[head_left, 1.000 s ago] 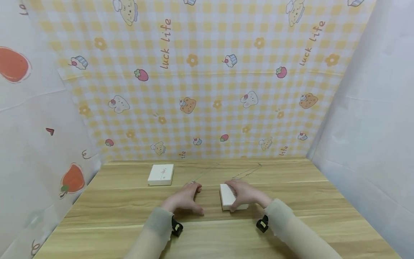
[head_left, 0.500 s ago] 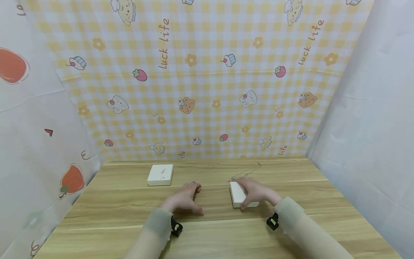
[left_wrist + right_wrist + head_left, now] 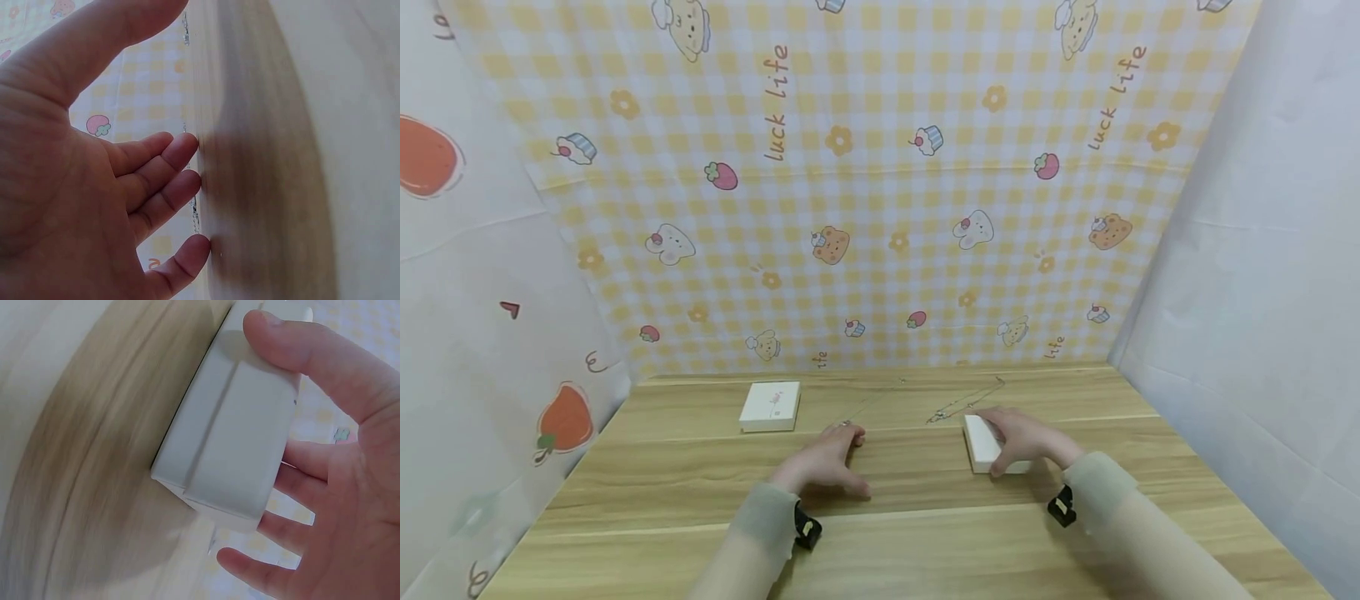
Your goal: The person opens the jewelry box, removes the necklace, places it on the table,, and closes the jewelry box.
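Observation:
A small white box [image 3: 981, 446] with a lid seam is in my right hand [image 3: 1026, 437], low over or on the wooden table. In the right wrist view, the thumb [image 3: 281, 344] lies on one side of the box, with the fingers on its other side. My left hand [image 3: 823, 462] rests on the table, fingertips down and nothing in its grasp. Just beyond its fingertips lies a thin silver necklace [image 3: 876, 402]. Another silver necklace [image 3: 958, 404] with small pendants lies behind and left of the held box.
A second white box [image 3: 770, 406], with small printing on its top, sits at the back left of the wooden table [image 3: 887, 550]. Checked cloth [image 3: 880, 183] hangs behind the table, with pale cloth sheets at both sides.
The right hand has moved right, carrying the white box with it, so more of the pendant necklace shows. The left hand has stayed in place.

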